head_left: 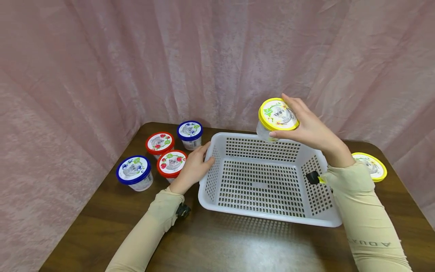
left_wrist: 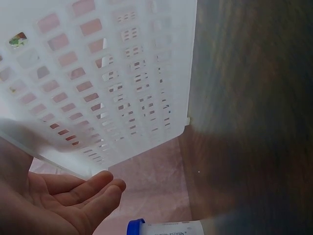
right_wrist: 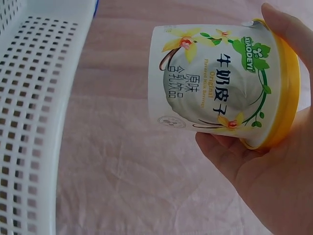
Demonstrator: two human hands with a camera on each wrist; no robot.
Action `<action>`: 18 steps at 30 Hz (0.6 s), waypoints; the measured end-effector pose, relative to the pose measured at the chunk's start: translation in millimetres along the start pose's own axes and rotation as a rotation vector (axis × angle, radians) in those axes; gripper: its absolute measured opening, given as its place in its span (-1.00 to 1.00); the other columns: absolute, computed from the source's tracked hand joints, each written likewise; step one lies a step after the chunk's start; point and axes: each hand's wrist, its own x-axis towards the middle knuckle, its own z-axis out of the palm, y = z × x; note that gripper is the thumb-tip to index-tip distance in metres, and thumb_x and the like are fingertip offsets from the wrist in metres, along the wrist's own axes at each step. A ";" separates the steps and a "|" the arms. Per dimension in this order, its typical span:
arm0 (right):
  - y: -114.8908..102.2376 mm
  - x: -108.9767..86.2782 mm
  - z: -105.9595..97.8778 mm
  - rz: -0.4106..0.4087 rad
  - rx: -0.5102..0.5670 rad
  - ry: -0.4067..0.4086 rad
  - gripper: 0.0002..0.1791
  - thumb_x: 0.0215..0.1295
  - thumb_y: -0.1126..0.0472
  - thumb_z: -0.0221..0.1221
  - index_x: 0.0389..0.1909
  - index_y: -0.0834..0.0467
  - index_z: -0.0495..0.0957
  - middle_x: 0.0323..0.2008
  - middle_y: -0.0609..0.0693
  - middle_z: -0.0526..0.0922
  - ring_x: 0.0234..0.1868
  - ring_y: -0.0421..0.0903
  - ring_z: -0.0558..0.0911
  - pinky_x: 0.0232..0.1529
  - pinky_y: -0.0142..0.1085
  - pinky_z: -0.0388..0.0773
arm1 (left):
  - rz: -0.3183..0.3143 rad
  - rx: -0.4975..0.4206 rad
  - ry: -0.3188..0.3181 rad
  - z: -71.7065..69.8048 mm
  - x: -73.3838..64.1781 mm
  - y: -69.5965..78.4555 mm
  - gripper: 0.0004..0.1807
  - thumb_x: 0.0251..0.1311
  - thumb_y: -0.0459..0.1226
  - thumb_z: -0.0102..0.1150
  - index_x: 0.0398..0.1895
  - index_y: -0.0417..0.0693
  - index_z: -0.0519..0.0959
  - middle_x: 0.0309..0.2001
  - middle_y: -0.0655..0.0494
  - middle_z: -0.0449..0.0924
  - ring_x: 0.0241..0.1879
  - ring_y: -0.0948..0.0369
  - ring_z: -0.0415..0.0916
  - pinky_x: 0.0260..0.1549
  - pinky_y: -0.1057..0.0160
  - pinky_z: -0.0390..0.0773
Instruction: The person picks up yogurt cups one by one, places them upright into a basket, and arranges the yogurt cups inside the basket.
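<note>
My right hand [head_left: 307,126] grips a white milk-drink tub [right_wrist: 205,81] by its yellow lid, with the thumb on one side and fingers on the other. In the head view the tub is held up over the far rim of a white perforated plastic basket [head_left: 261,215]. Yellow flowers and green leaves decorate its side and lid. My left hand [head_left: 195,164] holds the basket's left rim, the thumb over the edge and the fingers outside the wall. From the left wrist, those fingers [left_wrist: 100,198] show curled beside the perforated wall. The basket's inside shows its bare grid floor.
Left of the basket stand two blue-lidded tubs [head_left: 133,168] [head_left: 190,130] and two red-lidded tubs [head_left: 159,142] [head_left: 171,163]. Another yellow-lidded tub [head_left: 372,166] stands at the right, partly behind the right sleeve. A pink curtain [head_left: 217,64] hangs behind the brown wooden table [head_left: 217,245].
</note>
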 end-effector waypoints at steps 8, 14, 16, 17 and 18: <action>0.5 10.1 15.0 -0.024 -0.022 -0.041 0.25 0.05 -0.13 0.51 0.63 -0.15 -0.11 0.49 -0.01 0.12 0.38 0.05 0.23 0.34 0.12 0.17 | 0.002 0.010 -0.001 0.9 0.1 1.8 -0.30 0.36 -0.18 0.13 0.51 -0.24 0.25 0.28 -0.18 0.46 0.08 -0.02 0.54 0.09 -0.04 0.55; 0.8 18.1 27.9 -0.040 -0.014 -0.089 0.27 0.05 -0.17 0.50 0.63 -0.08 -0.12 0.51 -0.03 0.09 0.41 0.02 0.21 0.36 0.12 0.16 | 0.010 -0.003 0.000 2.5 -1.3 2.8 -0.30 0.36 -0.20 0.14 0.51 -0.24 0.24 0.24 -0.17 0.49 0.05 -0.01 0.56 0.04 -0.01 0.58; 1.2 20.9 33.3 -0.049 -0.015 -0.103 0.28 0.03 -0.18 0.51 0.63 -0.05 -0.11 0.51 -0.02 0.10 0.40 0.02 0.22 0.37 0.12 0.16 | 0.009 -0.007 0.001 3.3 -1.7 3.6 -0.31 0.36 -0.21 0.14 0.51 -0.24 0.24 0.24 -0.16 0.49 0.06 0.00 0.56 0.05 -0.01 0.58; 1.4 22.0 36.1 -0.053 -0.017 -0.112 0.28 0.02 -0.19 0.51 0.63 -0.05 -0.10 0.51 -0.02 0.09 0.40 0.02 0.23 0.38 0.12 0.17 | 0.006 -0.008 0.002 3.8 -1.8 4.1 -0.31 0.36 -0.21 0.15 0.51 -0.23 0.24 0.24 -0.15 0.49 0.06 0.00 0.56 0.05 -0.01 0.58; 1.7 23.3 39.0 -0.058 -0.018 -0.120 0.29 0.01 -0.20 0.51 0.63 -0.04 -0.10 0.52 -0.01 0.09 0.41 0.02 0.22 0.38 0.13 0.17 | 0.003 -0.007 0.003 4.2 -1.7 4.6 -0.31 0.36 -0.21 0.15 0.51 -0.23 0.25 0.25 -0.15 0.49 0.07 0.00 0.56 0.06 -0.01 0.57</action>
